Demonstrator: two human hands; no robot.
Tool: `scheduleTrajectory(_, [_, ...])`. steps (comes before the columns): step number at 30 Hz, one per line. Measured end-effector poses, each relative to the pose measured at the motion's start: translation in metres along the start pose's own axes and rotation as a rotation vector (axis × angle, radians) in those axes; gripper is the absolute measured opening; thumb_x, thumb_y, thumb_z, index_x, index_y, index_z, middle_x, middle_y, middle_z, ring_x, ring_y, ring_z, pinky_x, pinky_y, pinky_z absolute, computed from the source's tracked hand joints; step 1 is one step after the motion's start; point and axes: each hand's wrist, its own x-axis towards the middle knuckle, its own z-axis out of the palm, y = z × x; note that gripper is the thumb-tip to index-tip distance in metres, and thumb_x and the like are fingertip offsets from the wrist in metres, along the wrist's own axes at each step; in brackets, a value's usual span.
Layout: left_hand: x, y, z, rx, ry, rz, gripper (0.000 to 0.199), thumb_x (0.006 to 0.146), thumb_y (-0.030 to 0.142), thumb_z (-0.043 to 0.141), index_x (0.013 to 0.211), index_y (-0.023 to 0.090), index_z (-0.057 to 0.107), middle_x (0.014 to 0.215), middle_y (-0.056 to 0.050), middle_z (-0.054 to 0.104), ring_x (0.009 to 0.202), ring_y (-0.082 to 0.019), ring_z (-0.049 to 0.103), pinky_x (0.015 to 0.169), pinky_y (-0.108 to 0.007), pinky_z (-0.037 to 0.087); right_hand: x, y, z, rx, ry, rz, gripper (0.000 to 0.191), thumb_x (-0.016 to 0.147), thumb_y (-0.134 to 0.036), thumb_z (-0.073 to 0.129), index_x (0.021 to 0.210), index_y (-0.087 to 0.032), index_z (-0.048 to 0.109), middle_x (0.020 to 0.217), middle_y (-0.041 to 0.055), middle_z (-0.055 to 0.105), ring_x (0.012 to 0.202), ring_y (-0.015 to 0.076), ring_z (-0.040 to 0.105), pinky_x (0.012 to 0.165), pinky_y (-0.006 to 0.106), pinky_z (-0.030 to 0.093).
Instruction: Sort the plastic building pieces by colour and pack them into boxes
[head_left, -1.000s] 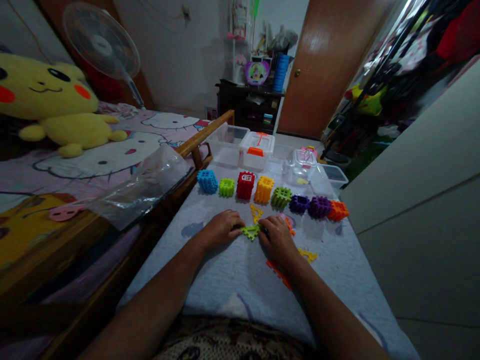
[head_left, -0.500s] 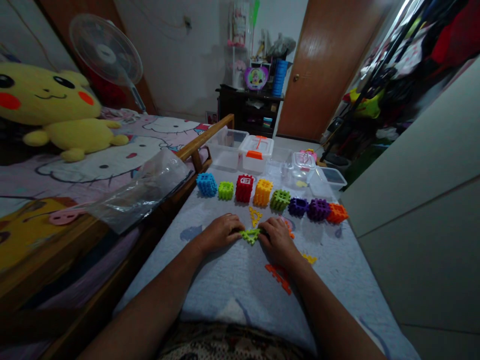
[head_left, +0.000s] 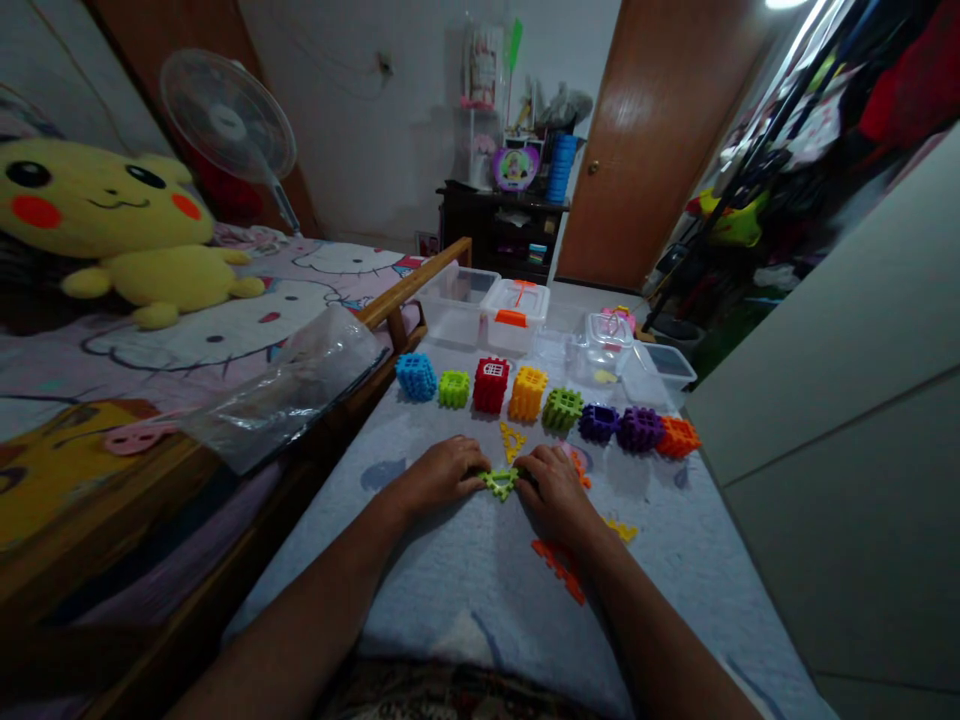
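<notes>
A lime-green triangular building piece (head_left: 500,484) with toothed edges lies between my hands on the blue cloth. My left hand (head_left: 448,470) grips its left corner, fingers closed. On its right corner my right hand (head_left: 553,483) has its fingers closed too. Just beyond it is a yellow triangular piece (head_left: 512,441). An orange piece (head_left: 580,468) lies beside my right fingers, partly hidden. Under my right forearm are a red-orange piece (head_left: 559,570) and a yellow piece (head_left: 622,530), both partly covered.
Several block cubes form a row across the cloth, from a blue cube (head_left: 416,376) to an orange cube (head_left: 678,437). Behind them stand a lidded clear box (head_left: 516,312) and other clear containers. A wooden bed rail (head_left: 409,285) borders the left; a pale cabinet (head_left: 840,420) the right.
The whole view has shifted slightly down and right. Both hands keep hold of the green triangular piece, which looks nearly unmoved on the cloth.
</notes>
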Motion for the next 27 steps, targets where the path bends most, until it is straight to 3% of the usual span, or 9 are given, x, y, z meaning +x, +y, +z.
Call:
scheduleTrajectory(4, [-0.004, 0.005, -0.006, 0.049, 0.008, -0.013, 0.012, 0.090, 0.023, 0.062, 0.095, 0.018, 0.072, 0.093, -0.006, 0.067, 0.090, -0.019, 0.059, 0.081, -0.029, 0.046, -0.004, 0.005, 0.002, 0.030, 0.063, -0.011, 0.027, 0.086, -0.019, 0.062, 0.114, -0.019, 0.064, 0.102, 0.0082, 0.063, 0.098, 0.0248, 0.051, 0.091, 0.039, 0.040])
scheduleTrajectory(7, [-0.015, -0.003, -0.017, 0.073, 0.037, -0.065, 0.013, 0.089, 0.024, 0.063, 0.094, 0.018, 0.072, 0.094, -0.007, 0.068, 0.092, -0.021, 0.060, 0.084, -0.031, 0.046, -0.007, 0.012, 0.002, 0.058, 0.141, -0.029, 0.038, 0.085, -0.020, 0.063, 0.123, -0.018, 0.059, 0.108, 0.0100, 0.063, 0.105, 0.0273, 0.052, 0.097, 0.045, 0.039])
scheduleTrajectory(13, [-0.036, -0.032, -0.044, 0.083, 0.333, -0.325, 0.017, 0.089, 0.026, 0.059, 0.097, 0.018, 0.072, 0.099, -0.007, 0.070, 0.096, -0.022, 0.063, 0.087, -0.033, 0.048, -0.008, 0.018, -0.001, 0.079, 0.193, -0.024, 0.029, 0.087, -0.017, 0.058, 0.115, -0.019, 0.063, 0.108, 0.0105, 0.064, 0.107, 0.0277, 0.053, 0.098, 0.048, 0.038])
scheduleTrajectory(16, [-0.023, -0.033, -0.052, 0.151, 0.455, -0.411, 0.018, 0.090, 0.027, 0.059, 0.096, 0.017, 0.072, 0.099, -0.008, 0.071, 0.095, -0.023, 0.064, 0.087, -0.034, 0.047, -0.008, 0.016, -0.002, 0.080, 0.195, -0.031, 0.024, 0.086, -0.015, 0.058, 0.108, -0.019, 0.065, 0.103, 0.0093, 0.064, 0.103, 0.0267, 0.054, 0.097, 0.046, 0.039])
scheduleTrajectory(19, [0.002, -0.029, -0.057, 0.243, 0.500, -0.478, 0.020, 0.089, 0.025, 0.058, 0.098, 0.015, 0.073, 0.098, -0.011, 0.072, 0.096, -0.025, 0.064, 0.088, -0.035, 0.047, -0.009, 0.015, -0.002, 0.085, 0.206, -0.056, 0.020, 0.086, -0.015, 0.058, 0.104, -0.019, 0.066, 0.099, 0.0088, 0.064, 0.100, 0.0254, 0.055, 0.096, 0.044, 0.040])
scheduleTrajectory(23, [0.033, -0.026, -0.060, 0.345, 0.510, -0.584, 0.022, 0.090, 0.026, 0.055, 0.096, 0.015, 0.073, 0.098, -0.012, 0.072, 0.096, -0.026, 0.064, 0.086, -0.036, 0.047, -0.011, 0.017, -0.003, 0.079, 0.209, -0.061, 0.020, 0.087, -0.015, 0.056, 0.103, -0.020, 0.067, 0.099, 0.0092, 0.064, 0.101, 0.0260, 0.056, 0.095, 0.046, 0.042])
scheduleTrajectory(27, [0.045, -0.033, -0.058, 0.381, 0.485, -0.646, 0.024, 0.090, 0.027, 0.053, 0.096, 0.016, 0.073, 0.098, -0.011, 0.072, 0.096, -0.025, 0.065, 0.084, -0.035, 0.047, -0.012, 0.019, -0.005, 0.079, 0.198, -0.051, 0.020, 0.087, -0.015, 0.055, 0.102, -0.021, 0.067, 0.099, 0.0097, 0.064, 0.101, 0.0267, 0.056, 0.095, 0.048, 0.042])
